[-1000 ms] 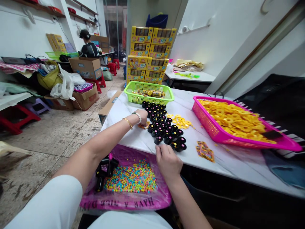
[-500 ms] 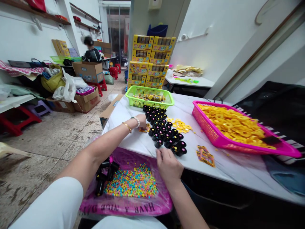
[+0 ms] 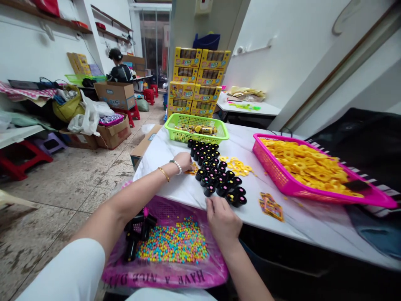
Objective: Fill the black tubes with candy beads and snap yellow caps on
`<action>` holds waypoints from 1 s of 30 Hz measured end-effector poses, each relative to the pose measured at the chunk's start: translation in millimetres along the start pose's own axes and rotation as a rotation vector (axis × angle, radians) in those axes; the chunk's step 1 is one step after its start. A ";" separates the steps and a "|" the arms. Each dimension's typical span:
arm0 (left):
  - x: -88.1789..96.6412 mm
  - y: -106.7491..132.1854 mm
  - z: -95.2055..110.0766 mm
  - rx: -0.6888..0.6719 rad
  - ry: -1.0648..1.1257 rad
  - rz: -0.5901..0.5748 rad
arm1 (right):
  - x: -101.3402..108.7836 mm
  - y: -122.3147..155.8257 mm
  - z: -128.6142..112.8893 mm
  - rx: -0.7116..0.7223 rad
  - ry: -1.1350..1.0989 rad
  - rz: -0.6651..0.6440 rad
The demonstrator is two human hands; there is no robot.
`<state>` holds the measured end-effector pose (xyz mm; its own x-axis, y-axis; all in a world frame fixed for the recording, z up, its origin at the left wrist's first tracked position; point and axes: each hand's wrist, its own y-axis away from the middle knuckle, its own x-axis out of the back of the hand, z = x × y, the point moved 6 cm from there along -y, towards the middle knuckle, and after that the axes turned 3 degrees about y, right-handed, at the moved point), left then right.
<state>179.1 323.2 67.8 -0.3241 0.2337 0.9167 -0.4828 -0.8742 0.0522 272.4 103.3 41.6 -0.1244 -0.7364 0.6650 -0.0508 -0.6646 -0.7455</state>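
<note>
Facing away, left hand [image 3: 184,161], right hand [image 3: 222,218], beside black tubes [image 3: 216,172], grips hidden, cannot tell

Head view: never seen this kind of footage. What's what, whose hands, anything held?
No machine: a camera on a person's head looks down at their own bare hands. On the white table are rows of black tubes, loose yellow rings, a green basket and a pink basket heaped with rings. The left hand rests beside the tubes; the right hand sits at the table edge by the nearest tube. Whether either grips anything is hidden. Below, coloured beads lie in a pink tray.
</note>
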 end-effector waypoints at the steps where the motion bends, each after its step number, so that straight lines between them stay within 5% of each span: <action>1: 0.5 0.4 3.3 0.010 -0.023 -0.003 | -0.2 0.0 -0.1 0.003 -0.006 -0.003; 14: 5.4 -0.8 14.4 -0.044 -0.260 0.007 | 2.6 -4.6 -2.3 -0.056 -0.051 -0.008; 22: -4.0 5.1 11.7 -0.101 -0.156 0.115 | 6.3 -5.3 -1.4 -0.037 -0.057 0.056; 30: -13.6 -2.3 0.9 -0.134 0.075 0.058 | 7.2 -4.8 0.5 -0.019 -0.047 0.031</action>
<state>185.4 321.6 55.5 -0.4117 0.2198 0.8844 -0.5645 -0.8234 -0.0581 272.2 101.1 50.0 -0.0795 -0.7618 0.6429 -0.0667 -0.6395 -0.7659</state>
